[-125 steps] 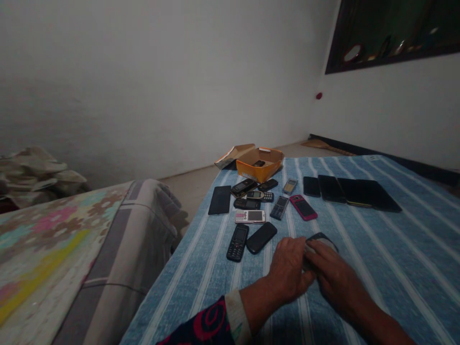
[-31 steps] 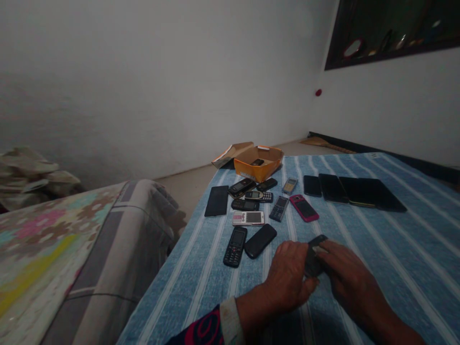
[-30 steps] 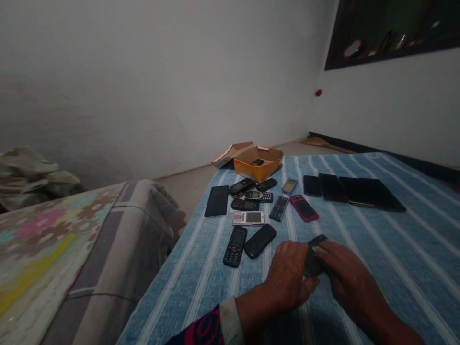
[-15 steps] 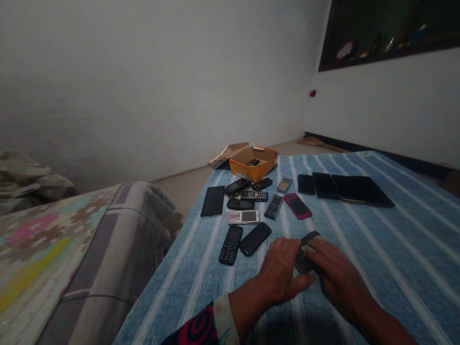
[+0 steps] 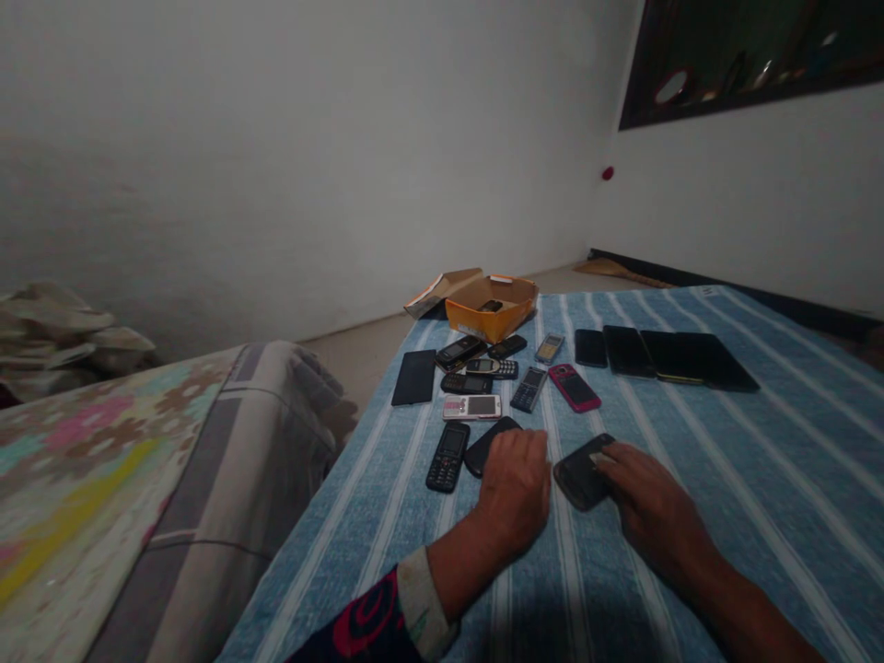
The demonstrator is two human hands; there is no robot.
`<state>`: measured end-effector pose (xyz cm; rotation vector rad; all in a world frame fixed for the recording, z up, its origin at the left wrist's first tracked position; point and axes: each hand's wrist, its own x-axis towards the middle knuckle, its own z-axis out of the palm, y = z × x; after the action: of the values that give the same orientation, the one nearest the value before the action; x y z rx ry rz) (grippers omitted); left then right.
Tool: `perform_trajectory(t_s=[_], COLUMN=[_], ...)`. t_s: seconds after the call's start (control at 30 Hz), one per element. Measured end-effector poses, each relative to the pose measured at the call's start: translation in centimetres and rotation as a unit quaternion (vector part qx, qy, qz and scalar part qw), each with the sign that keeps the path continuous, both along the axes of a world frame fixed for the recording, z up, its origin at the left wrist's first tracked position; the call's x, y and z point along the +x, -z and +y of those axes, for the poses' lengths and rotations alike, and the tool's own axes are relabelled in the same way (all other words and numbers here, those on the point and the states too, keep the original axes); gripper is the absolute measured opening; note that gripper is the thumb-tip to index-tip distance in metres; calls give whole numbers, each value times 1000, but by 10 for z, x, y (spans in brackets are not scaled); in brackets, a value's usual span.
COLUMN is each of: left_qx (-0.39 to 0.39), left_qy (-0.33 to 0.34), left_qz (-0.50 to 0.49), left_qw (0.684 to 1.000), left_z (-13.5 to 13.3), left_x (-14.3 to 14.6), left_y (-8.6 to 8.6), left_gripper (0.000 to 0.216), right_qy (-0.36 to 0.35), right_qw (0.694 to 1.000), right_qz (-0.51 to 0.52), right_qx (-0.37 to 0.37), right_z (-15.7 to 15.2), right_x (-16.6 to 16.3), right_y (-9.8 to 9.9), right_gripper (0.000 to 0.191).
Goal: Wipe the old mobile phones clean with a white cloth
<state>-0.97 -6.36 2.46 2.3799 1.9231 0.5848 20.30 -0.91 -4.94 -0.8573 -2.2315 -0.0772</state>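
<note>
My right hand (image 5: pixel 649 497) grips a dark mobile phone (image 5: pixel 580 477) by its right side, thumb on top, low over the striped cloth. My left hand (image 5: pixel 515 493) is just left of that phone, apart from it, with its fingers curled and their tips hidden. It covers part of a black phone (image 5: pixel 486 447) lying on the cloth; contact between them cannot be made out. Beside that phone lies a black keypad phone (image 5: pixel 448 457). A white and pink phone (image 5: pixel 471 407), a grey keypad phone (image 5: pixel 529 389) and a pink-edged phone (image 5: pixel 575 388) lie farther back.
An open orange box (image 5: pixel 490 323) with a phone inside stands at the back of the blue striped cloth (image 5: pixel 780 497). Several dark flat devices (image 5: pixel 628 351) lie at right, and a black tablet-like slab (image 5: pixel 413 378) at left. A draped patterned cover (image 5: pixel 124 442) is farther left.
My left hand has let go of the dark phone and moved left, over part of the black phone. My right hand still holds the dark phone, now more exposed. The view has shifted slightly.
</note>
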Motion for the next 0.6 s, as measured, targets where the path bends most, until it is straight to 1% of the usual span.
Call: perform_trajectory(t_s=[0.1,0.2,0.27,0.33,0.47,0.6], left_qx=[-23,-52,-76,-96,-107,-144], left_qy=[-63,-119,-144,-149,-124,-108], left_qz=[75,107,117,124,125,89], left_qw=[995,986,980,976,979,980], left_z=[0,2,4,6,9,13], left_x=[-12,-23,-28,-31,-32,-34], left_y=[-7,-11,-13,-14,-16,-20], left_gripper=[30,32,34,33,20,25], right_qy=[4,5,3,1,2,6], right_qw=[1000,1000,1000,1000,1000,1000], right_qz=[1,9,12,12,4,6], right_qx=[-1,4,3,1,-2,-2], right_z=[-1,-1,-1,-1,0,0], right_x=[-1,-2,-3,-3,-3,-4], right_y=[-1,-1,-2,-2,-4,-6], right_gripper=[35,36,36,37,40,40])
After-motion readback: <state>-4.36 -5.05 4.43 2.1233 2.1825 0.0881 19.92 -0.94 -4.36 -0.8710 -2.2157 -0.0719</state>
